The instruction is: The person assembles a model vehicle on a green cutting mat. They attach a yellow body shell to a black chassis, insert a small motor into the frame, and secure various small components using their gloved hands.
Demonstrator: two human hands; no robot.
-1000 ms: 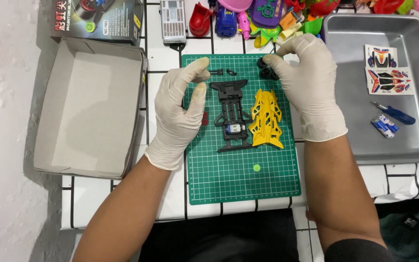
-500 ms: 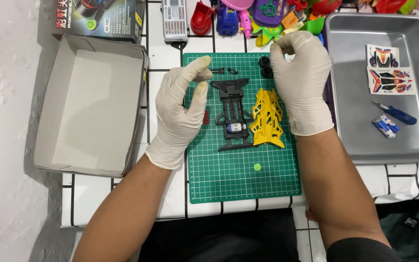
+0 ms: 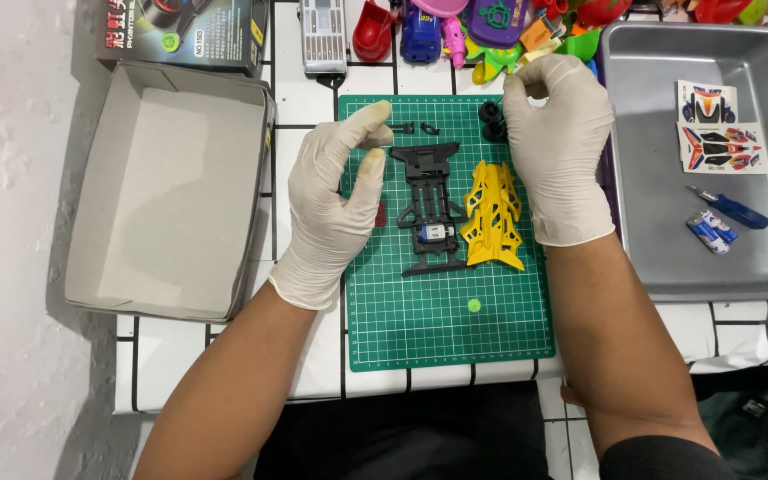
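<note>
Black toy-car chassis (image 3: 428, 209) lies flat mid green cutting mat (image 3: 451, 329), small motor at its lower end. Yellow body shell (image 3: 493, 216) just right of it, touching. Left hand (image 3: 335, 200), white glove, hovers left of chassis, thumb and forefinger curved apart, holding nothing visible. Right hand (image 3: 557, 142) gloved, fingers curled together above black tyres (image 3: 492, 122); whether pinching anything, cannot tell. Open cardboard box (image 3: 171, 191) left. Metal tray (image 3: 660, 240) right, with sticker sheets (image 3: 713, 133), blue screwdriver (image 3: 729, 207).
</note>
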